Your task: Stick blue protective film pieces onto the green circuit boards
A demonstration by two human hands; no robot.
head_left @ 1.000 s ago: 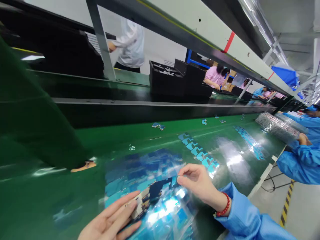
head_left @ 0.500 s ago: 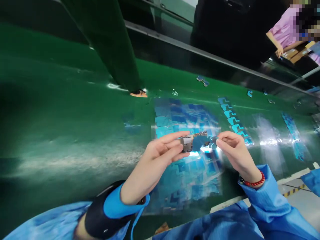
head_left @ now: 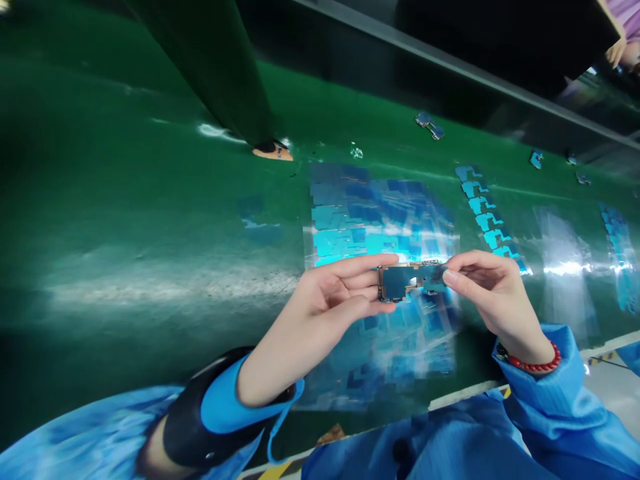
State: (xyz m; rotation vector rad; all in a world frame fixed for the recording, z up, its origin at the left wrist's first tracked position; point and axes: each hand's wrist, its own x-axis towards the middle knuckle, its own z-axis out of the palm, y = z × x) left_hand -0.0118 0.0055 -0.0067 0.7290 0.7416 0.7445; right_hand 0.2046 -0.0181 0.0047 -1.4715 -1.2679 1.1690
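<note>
A small circuit board (head_left: 406, 279) with a blue film on its face is held flat above the green belt. My left hand (head_left: 333, 303) pinches its left end with thumb and fingers. On the board's right end my right hand (head_left: 487, 290) is closed, fingertips pressed to the blue film there. Under both hands lies a clear sheet (head_left: 370, 220) carrying several blue film pieces.
The green conveyor belt (head_left: 125, 220) runs across the view. More clear sheets with blue pieces (head_left: 487, 213) lie to the right, and loose blue bits (head_left: 430, 125) sit near the far rail. A dark green post (head_left: 225, 73) stands on the belt at the upper left.
The board has turned from edge-on to face-up, showing blue film. Both hands have drawn together on it. The view has tilted further down toward the belt.
</note>
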